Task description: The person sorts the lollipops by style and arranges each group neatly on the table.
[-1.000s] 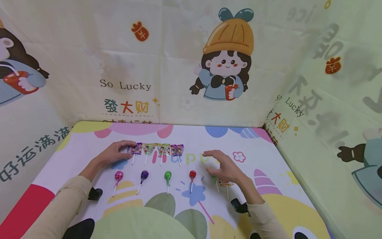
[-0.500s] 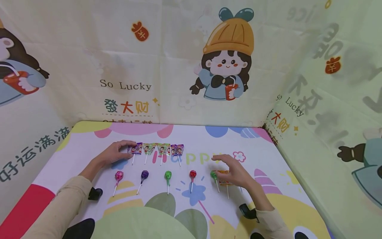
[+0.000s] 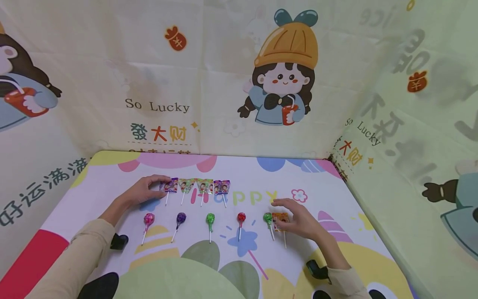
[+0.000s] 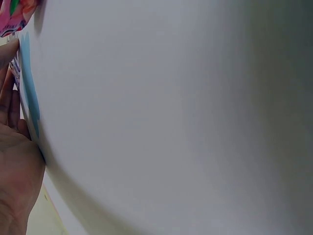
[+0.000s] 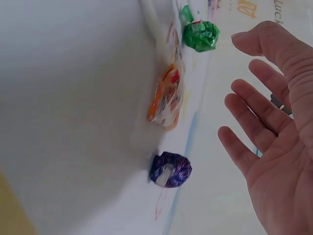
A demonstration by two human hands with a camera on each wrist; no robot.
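Observation:
At the left end of the back row lies a flat lollipop in a purple wrapper. My left hand rests on the table there, thumb and forefinger apart around the wrapper's left edge. A pink round lollipop shows in the left wrist view's corner. My right hand hovers, fingers spread, over an orange-wrapped flat lollipop. Just left of that is a green round lollipop. The right wrist view also shows a purple round lollipop, which the hand covers in the head view.
Two green-wrapped flat lollipops and another purple one continue the back row. In front lie round lollipops: purple, green and red. A printed cloth hangs behind the table.
My right hand has moved right and slightly toward me, uncovering the green round lollipop and much of the orange wrapper. The left hand has stayed where it was.

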